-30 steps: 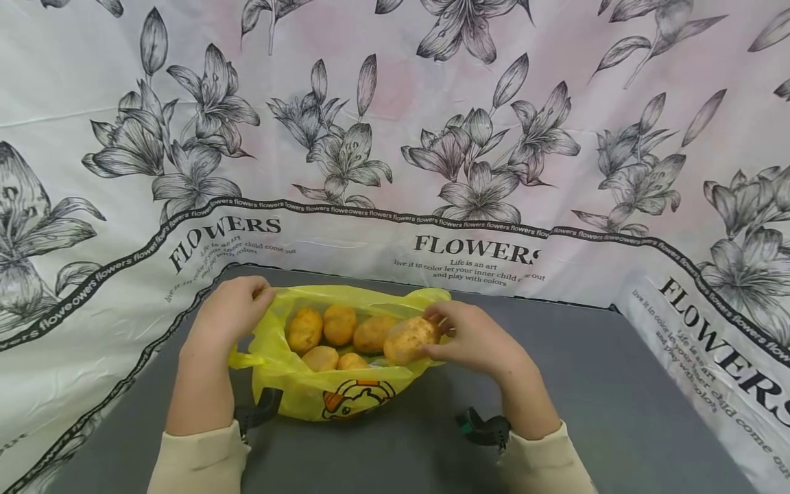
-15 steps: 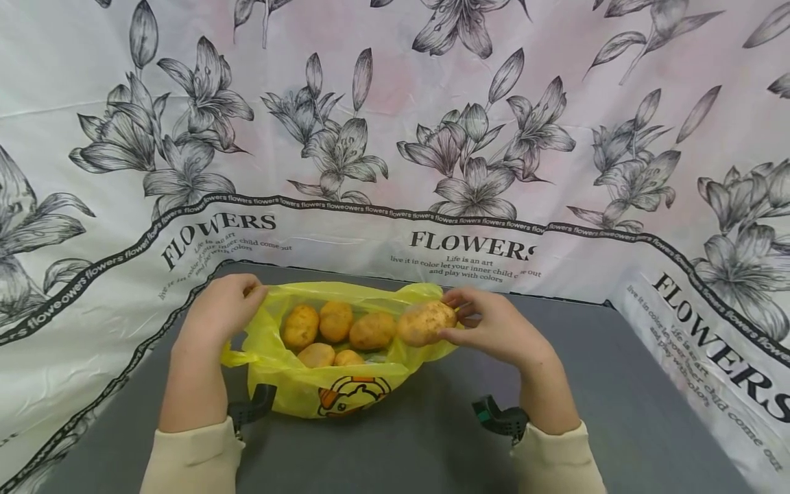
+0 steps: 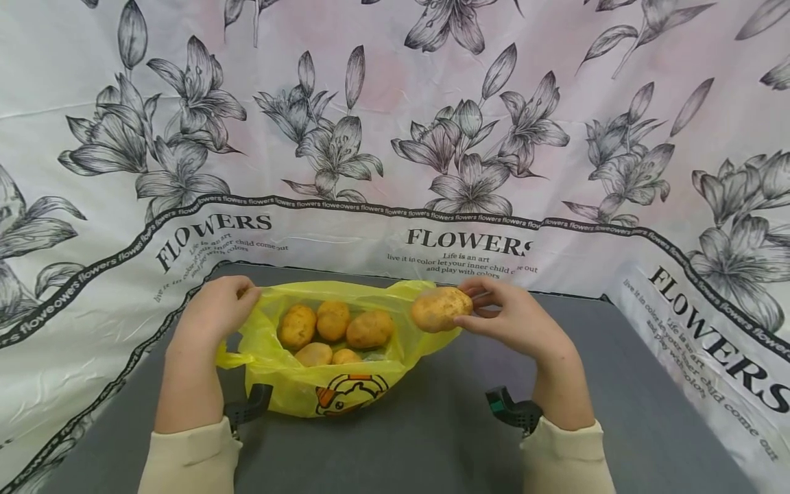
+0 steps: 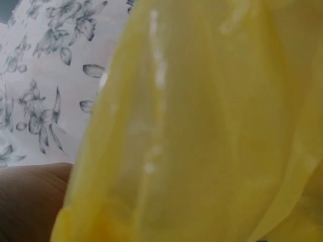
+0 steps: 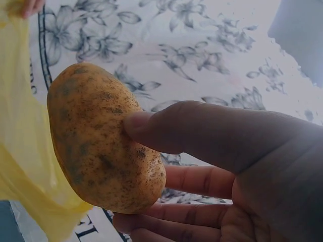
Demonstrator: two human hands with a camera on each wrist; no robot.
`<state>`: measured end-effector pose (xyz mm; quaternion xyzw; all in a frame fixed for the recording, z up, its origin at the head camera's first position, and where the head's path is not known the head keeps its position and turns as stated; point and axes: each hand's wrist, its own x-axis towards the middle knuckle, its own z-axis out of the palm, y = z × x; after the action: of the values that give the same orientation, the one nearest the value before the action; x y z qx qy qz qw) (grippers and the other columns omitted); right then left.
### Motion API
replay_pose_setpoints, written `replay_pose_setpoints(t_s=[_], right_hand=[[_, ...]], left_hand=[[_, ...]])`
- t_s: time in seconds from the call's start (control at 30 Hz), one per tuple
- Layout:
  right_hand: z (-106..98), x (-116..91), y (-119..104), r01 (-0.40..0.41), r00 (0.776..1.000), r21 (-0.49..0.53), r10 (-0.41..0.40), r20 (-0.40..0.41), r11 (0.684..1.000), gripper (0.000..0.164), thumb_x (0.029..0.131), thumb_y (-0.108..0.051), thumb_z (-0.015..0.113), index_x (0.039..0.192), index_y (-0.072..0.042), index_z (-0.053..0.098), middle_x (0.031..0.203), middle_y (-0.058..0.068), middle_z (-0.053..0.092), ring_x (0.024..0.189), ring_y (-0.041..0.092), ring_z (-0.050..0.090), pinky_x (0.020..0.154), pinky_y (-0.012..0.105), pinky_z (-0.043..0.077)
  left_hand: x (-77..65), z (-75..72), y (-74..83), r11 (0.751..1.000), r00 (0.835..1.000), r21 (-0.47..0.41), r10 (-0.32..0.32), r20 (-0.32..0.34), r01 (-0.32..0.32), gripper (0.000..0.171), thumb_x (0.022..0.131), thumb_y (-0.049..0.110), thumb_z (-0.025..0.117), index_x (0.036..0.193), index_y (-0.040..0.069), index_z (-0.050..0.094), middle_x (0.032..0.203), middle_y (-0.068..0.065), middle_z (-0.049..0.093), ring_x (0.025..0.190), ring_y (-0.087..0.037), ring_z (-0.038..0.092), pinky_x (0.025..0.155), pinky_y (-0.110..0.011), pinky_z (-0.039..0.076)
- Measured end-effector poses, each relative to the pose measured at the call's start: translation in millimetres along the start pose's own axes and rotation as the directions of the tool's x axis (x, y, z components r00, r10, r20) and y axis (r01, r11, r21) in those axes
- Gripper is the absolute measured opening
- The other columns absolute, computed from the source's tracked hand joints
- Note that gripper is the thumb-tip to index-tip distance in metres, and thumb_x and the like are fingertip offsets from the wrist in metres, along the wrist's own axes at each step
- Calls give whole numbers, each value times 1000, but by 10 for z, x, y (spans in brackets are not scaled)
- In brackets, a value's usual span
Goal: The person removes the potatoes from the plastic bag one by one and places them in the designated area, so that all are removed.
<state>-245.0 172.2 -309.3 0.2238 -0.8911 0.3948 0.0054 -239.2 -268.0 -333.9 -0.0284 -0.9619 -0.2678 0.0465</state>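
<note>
A yellow plastic bag (image 3: 278, 391) with a cartoon print lies with its mouth spread on the grey table. Several potatoes (image 3: 369, 329) rest inside it. My left hand (image 3: 216, 309) pinches the bag's left rim; in the left wrist view the yellow plastic (image 4: 202, 126) hides most of that hand. Over the bag's right edge, my right hand (image 3: 515, 315) holds a large potato (image 3: 439, 309) between thumb and fingers. The right wrist view shows this potato (image 5: 101, 141) with brown specks, the thumb on its near side and the fingers behind and below.
The grey table (image 3: 457, 432) extends in front of the bag and to its right. A white cloth with flower prints and lettering (image 3: 469, 240) hangs behind and along both sides. Black wrist mounts (image 3: 515, 410) sit under both wrists.
My right hand has moved right and slightly up with the potato, from above the bag's inside to its right edge. The left hand keeps its hold on the rim.
</note>
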Motion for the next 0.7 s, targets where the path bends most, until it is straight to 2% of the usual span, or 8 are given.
replay_pose_setpoints(t_s=[0.4, 0.7], right_hand=[[-176, -63, 81, -33, 998, -41, 31, -59, 999, 51, 78, -45, 74, 120, -22, 57, 112, -3, 61, 103, 18, 59, 78, 37, 50], [-264, -118, 137, -92, 993, -45, 88, -81, 995, 59, 79, -48, 71, 125, -17, 53, 117, 4, 58, 107, 23, 57, 79, 40, 49]], left_hand=[[46, 11, -67, 1000, 1000, 1, -15, 13, 15, 29, 98, 28, 43, 88, 8, 61, 75, -6, 54, 62, -20, 49, 57, -34, 39], [50, 17, -66, 1000, 1000, 7, -22, 13, 22, 29, 97, 27, 43, 82, 8, 58, 75, -6, 54, 63, -20, 49, 57, -34, 39]])
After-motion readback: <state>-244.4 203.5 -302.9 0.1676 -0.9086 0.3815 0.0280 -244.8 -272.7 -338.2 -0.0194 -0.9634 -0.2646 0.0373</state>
